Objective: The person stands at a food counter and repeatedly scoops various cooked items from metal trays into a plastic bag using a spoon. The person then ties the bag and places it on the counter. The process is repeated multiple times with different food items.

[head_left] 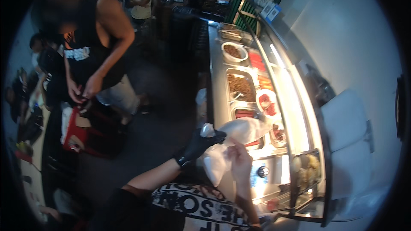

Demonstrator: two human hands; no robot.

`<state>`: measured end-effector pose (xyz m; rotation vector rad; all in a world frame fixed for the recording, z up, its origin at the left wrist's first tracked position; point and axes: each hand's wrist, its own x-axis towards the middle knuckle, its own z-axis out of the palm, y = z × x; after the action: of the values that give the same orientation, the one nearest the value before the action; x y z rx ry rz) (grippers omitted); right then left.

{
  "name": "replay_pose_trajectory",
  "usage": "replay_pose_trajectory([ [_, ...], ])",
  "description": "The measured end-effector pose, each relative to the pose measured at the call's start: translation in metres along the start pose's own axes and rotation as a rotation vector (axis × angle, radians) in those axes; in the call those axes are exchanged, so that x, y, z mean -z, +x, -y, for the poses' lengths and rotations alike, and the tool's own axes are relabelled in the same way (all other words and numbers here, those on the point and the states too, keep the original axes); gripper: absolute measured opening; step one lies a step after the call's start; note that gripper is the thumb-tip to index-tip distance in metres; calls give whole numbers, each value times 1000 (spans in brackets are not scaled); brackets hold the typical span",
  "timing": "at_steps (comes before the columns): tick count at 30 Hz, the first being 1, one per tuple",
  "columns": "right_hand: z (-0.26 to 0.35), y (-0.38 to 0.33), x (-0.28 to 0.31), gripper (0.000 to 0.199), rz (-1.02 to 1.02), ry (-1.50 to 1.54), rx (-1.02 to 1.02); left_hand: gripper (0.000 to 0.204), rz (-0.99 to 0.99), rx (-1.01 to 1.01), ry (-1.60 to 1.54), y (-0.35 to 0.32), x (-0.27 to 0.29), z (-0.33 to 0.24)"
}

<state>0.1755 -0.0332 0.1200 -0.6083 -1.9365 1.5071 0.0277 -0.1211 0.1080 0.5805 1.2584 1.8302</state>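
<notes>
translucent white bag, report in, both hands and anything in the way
Black-gloved left hand gripping translucent white bag. Bare right hand at bag, exact grip blurred. Bag hides part of silver metal food counter.

Very bright food display case (pixel 217 77) inside a dark room.
I receive here a view with strong contrast: the light strip (pixel 309 117) of the case burns to pure white, and the steel trays nearby carry glare, while the floor (pixel 141 141) sinks almost to black. The wall (pixel 355 25) on the right takes a softer, bluish light. I find the plastic bag (pixel 246 129) partly washed out, the gloved left hand (pixel 199 142) dark, and the right hand (pixel 241 159) somewhat blurred. The background is grainy, the fisheye bends straight edges, and the corners are black.
</notes>
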Motion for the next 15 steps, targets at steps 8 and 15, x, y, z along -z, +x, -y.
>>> replay_pose_trajectory([
  [8,9,6,4,21,8,-185,30,14,80,-44,-42,2,-9,6],
  [15,11,4,11,13,165,607,-68,22,40,-88,145,11,-12,33],
])
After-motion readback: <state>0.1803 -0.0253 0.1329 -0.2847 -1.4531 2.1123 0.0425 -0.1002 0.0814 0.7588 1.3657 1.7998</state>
